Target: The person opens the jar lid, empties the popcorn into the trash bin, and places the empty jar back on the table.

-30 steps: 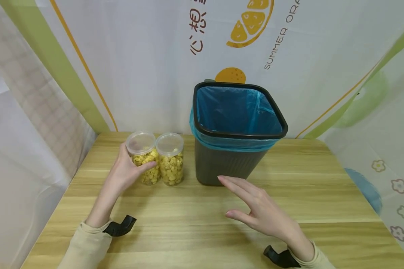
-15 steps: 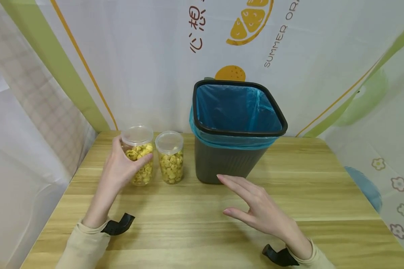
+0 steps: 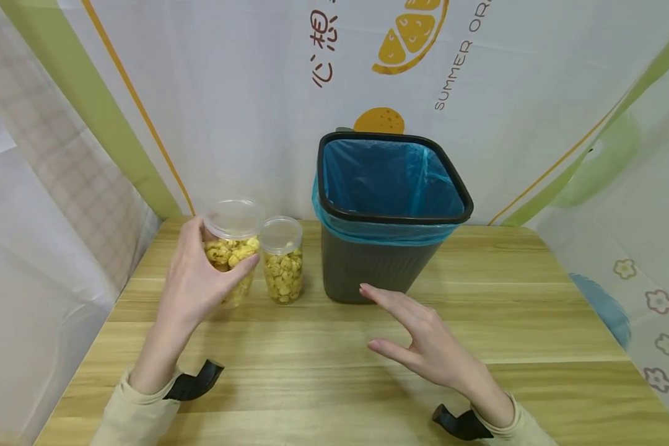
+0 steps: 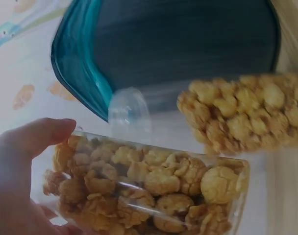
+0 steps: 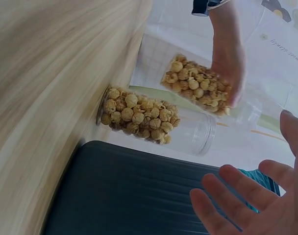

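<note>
My left hand (image 3: 192, 279) grips a clear lidded jar of popcorn (image 4: 154, 183), thumb on the near side and fingers round the back. In the right wrist view this held jar (image 5: 195, 85) hangs above the wooden table, slightly tilted. A second popcorn jar (image 3: 284, 272) stands upright on the table just right of it, its clear lid on. My right hand (image 3: 424, 341) hovers in front of the bin with fingers extended and thumb apart, holding nothing; in the right wrist view its spread fingers (image 5: 227, 196) show at the lower right.
A dark grey bin (image 3: 379, 266) with a blue liner (image 3: 390, 179) stands at the back of the wooden table (image 3: 312, 384), right of the jars. Printed white curtains (image 3: 245, 105) hang behind and on both sides.
My left hand has drawn its popcorn jar away from the second jar, first leftward, then upward off the table. The right hand has barely moved.
</note>
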`<move>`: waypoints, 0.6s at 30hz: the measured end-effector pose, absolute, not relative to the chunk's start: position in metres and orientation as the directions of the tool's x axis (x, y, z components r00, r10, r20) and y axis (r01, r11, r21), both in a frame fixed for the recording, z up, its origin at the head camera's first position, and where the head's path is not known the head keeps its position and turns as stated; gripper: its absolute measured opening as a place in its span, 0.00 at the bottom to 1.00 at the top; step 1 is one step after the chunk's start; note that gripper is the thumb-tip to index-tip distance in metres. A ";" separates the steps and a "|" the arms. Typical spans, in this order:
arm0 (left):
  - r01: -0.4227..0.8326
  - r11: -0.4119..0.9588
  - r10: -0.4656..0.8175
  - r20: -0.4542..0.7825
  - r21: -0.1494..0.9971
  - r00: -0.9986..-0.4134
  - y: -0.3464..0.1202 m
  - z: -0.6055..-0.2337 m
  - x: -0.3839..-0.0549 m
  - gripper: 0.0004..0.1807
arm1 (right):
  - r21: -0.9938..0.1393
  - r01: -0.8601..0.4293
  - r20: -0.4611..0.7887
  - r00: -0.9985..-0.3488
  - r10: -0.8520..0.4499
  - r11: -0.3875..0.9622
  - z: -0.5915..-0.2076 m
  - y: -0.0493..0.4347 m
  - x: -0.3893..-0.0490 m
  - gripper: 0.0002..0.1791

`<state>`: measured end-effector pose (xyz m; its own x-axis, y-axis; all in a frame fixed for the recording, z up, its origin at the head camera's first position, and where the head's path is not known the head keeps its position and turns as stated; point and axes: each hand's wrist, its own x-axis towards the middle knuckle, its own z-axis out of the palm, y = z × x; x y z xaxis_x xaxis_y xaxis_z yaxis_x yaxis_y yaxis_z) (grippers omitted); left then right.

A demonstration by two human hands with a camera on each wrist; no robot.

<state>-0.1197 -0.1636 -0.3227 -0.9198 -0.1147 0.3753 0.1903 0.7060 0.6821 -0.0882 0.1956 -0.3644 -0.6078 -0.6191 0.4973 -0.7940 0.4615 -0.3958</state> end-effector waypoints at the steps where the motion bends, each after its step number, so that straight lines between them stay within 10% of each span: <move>1: 0.209 0.709 -0.094 0.384 0.673 -0.918 -0.161 -0.321 -0.117 0.53 | -0.407 -0.794 0.502 -0.608 -0.615 0.452 -0.364 0.195 -0.088 0.43; 18: 0.474 0.741 0.217 0.498 0.475 -0.839 -0.113 -0.324 -0.090 0.51 | -0.519 -0.757 0.508 -0.647 -0.569 0.397 -0.364 0.193 -0.087 0.46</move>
<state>-0.0896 -0.1134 -0.3243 -0.8394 0.2168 0.4984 0.4737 0.7415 0.4752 -0.0871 0.1935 -0.3639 -0.6468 -0.5689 0.5079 -0.7568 0.3967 -0.5195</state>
